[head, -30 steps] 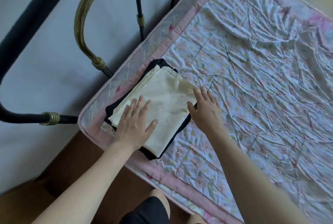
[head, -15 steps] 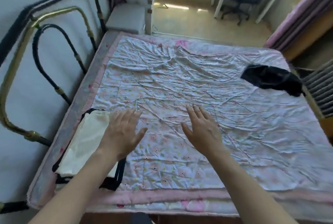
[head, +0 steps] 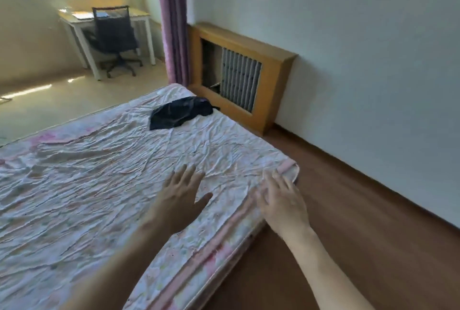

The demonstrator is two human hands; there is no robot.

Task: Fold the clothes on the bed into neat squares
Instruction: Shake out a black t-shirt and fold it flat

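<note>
A crumpled black garment [head: 180, 112] lies unfolded near the far corner of the bed [head: 87, 185], which has a wrinkled floral sheet with a pink border. My left hand [head: 183, 197] hovers palm down over the sheet near the bed's front right corner, fingers spread, holding nothing. My right hand [head: 281, 200] is beside it, over the pink edge at the corner, also spread and holding nothing. Both hands are well short of the black garment. The folded cream and black stack is out of view.
A wooden radiator cover [head: 239, 75] stands against the wall beyond the bed's far corner. Brown floor [head: 361, 210] runs along the bed's right side. A purple curtain [head: 174, 20], a desk [head: 82, 18] and a black office chair [head: 113, 35] are farther back.
My view has swung right, from the folded stack by the bed frame to the bed's other side. Both hands left the stack and now hover over the bare sheet.
</note>
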